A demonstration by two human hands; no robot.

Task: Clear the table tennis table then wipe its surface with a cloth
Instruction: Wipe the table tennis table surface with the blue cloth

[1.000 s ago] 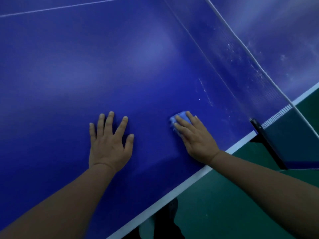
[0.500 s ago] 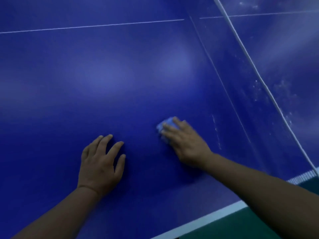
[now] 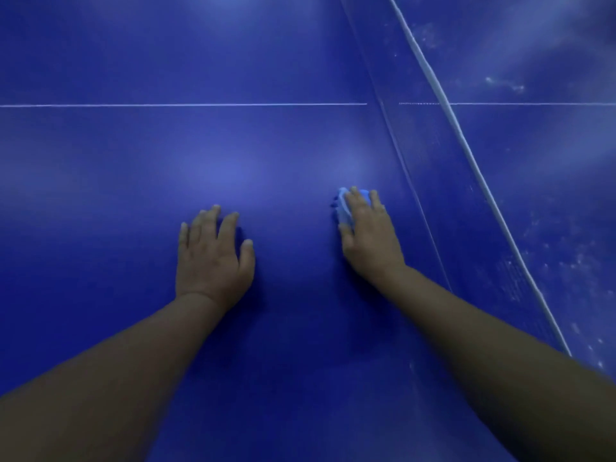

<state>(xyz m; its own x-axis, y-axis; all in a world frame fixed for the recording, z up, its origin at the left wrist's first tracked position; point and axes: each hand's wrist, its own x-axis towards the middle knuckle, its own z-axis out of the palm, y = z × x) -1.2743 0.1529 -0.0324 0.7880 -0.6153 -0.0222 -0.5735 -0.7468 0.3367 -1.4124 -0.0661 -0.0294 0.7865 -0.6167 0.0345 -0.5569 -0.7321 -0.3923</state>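
The blue table tennis table (image 3: 166,228) fills the view. My right hand (image 3: 368,235) presses a small light blue cloth (image 3: 341,208) flat on the surface close to the net; the cloth shows only at my fingertips and beside my thumb. My left hand (image 3: 213,258) rests on the table to the left of it, its fingers slightly bent, and holds nothing.
The net (image 3: 473,181) with its white top band runs diagonally down the right side. White dusty specks (image 3: 566,261) lie on the far half beyond the net. A thin white centre line (image 3: 166,105) crosses the table ahead of my hands.
My right hand has slid the cloth further onto the table, away from the near edge. My left hand moved forward too. The table's edge and the green floor have dropped out of view.
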